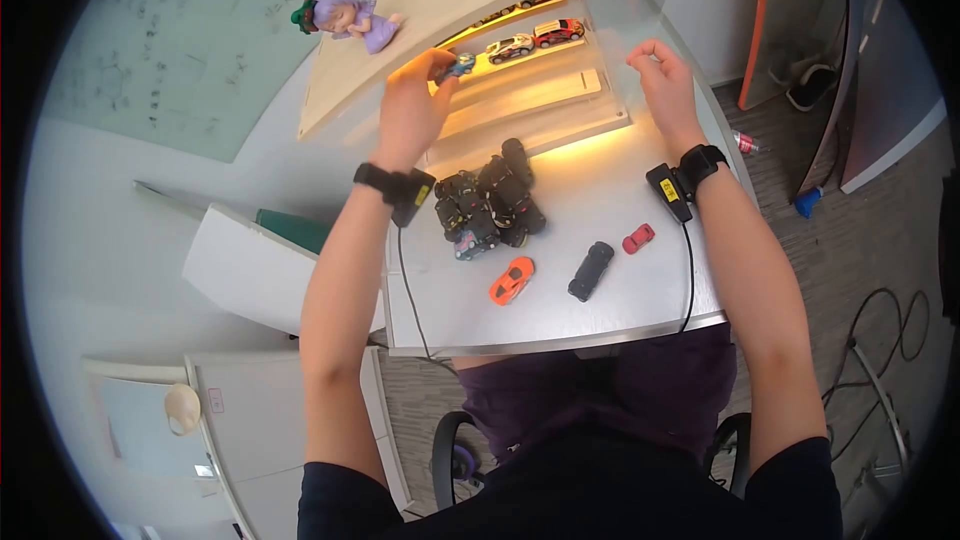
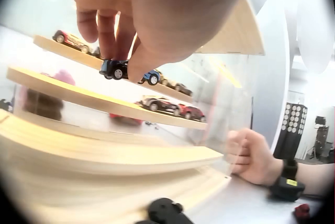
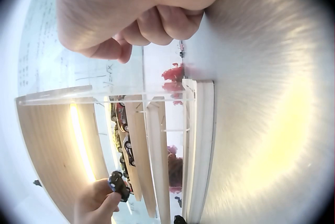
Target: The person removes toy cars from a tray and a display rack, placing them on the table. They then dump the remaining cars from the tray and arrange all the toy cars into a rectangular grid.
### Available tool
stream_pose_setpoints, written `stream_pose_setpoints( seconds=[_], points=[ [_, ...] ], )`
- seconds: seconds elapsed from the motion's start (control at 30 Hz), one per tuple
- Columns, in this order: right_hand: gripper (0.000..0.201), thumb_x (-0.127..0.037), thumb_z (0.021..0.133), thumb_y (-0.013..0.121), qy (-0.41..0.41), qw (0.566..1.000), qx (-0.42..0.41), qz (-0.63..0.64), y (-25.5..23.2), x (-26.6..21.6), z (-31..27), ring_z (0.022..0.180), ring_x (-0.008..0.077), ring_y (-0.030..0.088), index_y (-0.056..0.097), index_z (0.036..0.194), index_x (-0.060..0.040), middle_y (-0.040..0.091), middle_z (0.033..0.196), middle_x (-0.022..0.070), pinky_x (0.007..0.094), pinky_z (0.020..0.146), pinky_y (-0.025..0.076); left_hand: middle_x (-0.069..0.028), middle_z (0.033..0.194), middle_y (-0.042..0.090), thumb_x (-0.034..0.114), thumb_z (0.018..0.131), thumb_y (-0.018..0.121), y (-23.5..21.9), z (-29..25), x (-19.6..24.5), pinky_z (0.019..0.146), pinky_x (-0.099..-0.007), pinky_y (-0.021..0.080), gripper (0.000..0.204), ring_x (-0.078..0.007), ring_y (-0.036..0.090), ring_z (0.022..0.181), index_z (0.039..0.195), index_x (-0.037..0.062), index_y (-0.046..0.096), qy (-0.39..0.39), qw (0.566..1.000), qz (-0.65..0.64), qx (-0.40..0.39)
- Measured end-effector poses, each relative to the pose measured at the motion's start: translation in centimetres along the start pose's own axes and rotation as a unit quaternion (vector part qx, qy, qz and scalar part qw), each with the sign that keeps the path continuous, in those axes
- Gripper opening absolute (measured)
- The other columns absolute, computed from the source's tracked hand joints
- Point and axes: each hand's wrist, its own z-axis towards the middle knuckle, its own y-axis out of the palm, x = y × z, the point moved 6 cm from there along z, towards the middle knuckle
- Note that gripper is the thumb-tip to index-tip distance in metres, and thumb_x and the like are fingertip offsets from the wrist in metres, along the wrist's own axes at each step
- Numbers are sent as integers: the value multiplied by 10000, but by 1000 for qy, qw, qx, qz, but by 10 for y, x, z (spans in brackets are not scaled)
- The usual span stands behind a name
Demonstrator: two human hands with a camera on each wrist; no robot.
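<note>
My left hand (image 1: 410, 118) pinches a blue toy car (image 2: 117, 70) between thumb and fingers, at the left part of the lit wooden display shelf (image 1: 520, 110). In the left wrist view the car's wheels show below the fingertips, just over a shelf board (image 2: 78, 95). Farther right along the same tier in the head view stand a white toy car (image 1: 511, 47) and a red toy car (image 1: 558, 33). Beside the shelf's right end is my right hand (image 1: 667, 90), its fingers loosely curled and holding nothing.
A pile of dark toy cars (image 1: 485, 200) lies before the shelf. Nearer the front edge are an orange car (image 1: 512, 281), a black car (image 1: 591, 271) and a small red car (image 1: 638, 238). A purple-haired figurine (image 1: 350, 20) sits on the shelf's top board. Cables run from both wrist cameras.
</note>
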Motion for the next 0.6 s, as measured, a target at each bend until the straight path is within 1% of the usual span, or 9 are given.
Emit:
stream_pose_setpoints(
  seconds=[0.03,0.1,0.23,0.33,0.43,0.53,0.6],
  points=[
    [155,-202,1017,682,1,1000,-1,8,0,0,0,613,36,357,695,959,-59,537,637,-72,287,581,302,-133,1094,792,76,932,798,2,6,-12,920,-390,578,280,-276,734,969,1202,20,750,-16,1000,7,-1],
    [149,-192,1020,676,5,1000,-3,23,0,1,-1,613,34,355,695,960,-57,536,638,-74,282,584,302,-130,1094,795,81,936,796,10,13,-24,919,-393,581,284,-270,742,975,1208,15,748,-14,999,25,-14],
    [145,-184,1024,667,9,1000,0,16,1,-8,-5,618,26,368,692,965,-54,562,651,-69,275,587,305,-123,1125,798,71,938,794,19,17,-20,944,-387,589,296,-258,759,1034,1224,8,743,-19,999,25,-43],
    [150,-188,1026,667,-1,1000,1,16,1,-9,-5,621,24,373,690,964,-53,581,659,-64,275,587,307,-119,1162,795,56,936,789,24,19,-17,984,-374,589,305,-251,764,1082,1233,10,740,-16,999,-17,-47],
    [158,-194,1026,670,-4,1000,1,15,2,-9,-5,623,25,372,689,961,-52,589,663,-62,277,586,308,-123,1193,790,46,934,786,25,20,-15,1016,-370,585,313,-249,764,1103,1241,9,736,-14,999,-13,-49],
    [165,-201,1027,673,3,1000,0,16,1,-9,-5,624,26,374,689,961,-50,595,665,-61,279,587,310,-107,1176,797,60,936,783,24,19,-9,967,-363,592,306,-237,760,1049,1233,9,732,33,999,3,-22],
    [170,-205,1027,675,5,1000,-6,16,1,-7,-4,625,27,378,688,962,-48,602,665,-58,279,588,314,-94,1134,800,74,945,772,20,16,-6,917,-361,590,258,-227,750,1000,1192,11,742,45,999,14,9]
  ],
)
